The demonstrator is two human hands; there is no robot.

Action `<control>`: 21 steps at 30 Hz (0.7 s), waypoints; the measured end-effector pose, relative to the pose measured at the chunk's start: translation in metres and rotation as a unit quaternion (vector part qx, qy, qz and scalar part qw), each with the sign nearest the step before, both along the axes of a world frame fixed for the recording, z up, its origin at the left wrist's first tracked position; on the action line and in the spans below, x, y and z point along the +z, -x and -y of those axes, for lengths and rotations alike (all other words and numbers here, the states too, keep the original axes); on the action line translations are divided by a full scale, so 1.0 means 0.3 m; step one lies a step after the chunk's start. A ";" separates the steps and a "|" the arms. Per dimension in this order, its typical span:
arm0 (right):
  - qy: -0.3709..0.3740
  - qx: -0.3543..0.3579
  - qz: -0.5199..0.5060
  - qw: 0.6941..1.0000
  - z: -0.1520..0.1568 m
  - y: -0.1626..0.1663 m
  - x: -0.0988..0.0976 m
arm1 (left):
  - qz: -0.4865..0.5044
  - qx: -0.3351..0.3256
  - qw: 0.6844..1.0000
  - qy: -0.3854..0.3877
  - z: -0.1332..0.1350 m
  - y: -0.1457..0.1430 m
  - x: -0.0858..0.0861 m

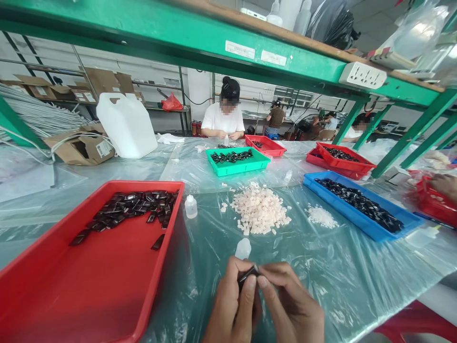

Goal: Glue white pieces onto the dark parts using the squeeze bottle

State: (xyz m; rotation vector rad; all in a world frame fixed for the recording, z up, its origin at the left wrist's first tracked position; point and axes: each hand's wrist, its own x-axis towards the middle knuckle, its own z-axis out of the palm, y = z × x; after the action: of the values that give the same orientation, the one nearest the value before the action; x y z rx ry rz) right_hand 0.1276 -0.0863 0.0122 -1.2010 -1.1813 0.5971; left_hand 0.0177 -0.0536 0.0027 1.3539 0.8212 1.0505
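My left hand (233, 300) pinches a small, glossy black rectangular part (247, 276) between thumb and fingers, tilted up to the right. At the upper end of that part, my right hand (291, 300) has its thumb and forefinger pressed together. Whatever lies between those right fingertips is too small to make out. Just beyond the hands a small translucent bottle (243, 248) lies on the plastic sheeting. Farther out is a heap of small pale pieces (262, 209), with a smaller pile of white bits (322, 216) to its right.
To the left stands a red tray (89, 281) partly filled with black parts. A small dropper bottle (191, 207) stands beside it. A blue tray (360, 207) and a green tray (239, 166) hold more. A green shelf beam (178, 43) crosses overhead. A person (223, 114) sits opposite.
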 end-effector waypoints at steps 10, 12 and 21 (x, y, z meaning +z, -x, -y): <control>0.034 0.163 0.032 0.986 -0.067 -0.068 0.101 | 0.025 -0.016 0.999 0.020 -0.052 0.024 0.011; 0.019 0.167 0.046 0.985 -0.053 -0.078 0.108 | 0.011 -0.009 1.000 0.017 -0.058 0.023 0.017; 0.049 -0.014 0.203 0.978 -0.038 -0.575 0.017 | -0.065 0.010 0.997 -0.048 -0.088 0.019 0.007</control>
State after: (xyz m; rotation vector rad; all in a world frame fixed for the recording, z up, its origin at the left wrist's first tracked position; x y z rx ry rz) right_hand 0.3003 -0.0751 0.0171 -1.4672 -1.4855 0.4004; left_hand 0.0121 -0.0273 0.0049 1.5110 0.8896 1.0375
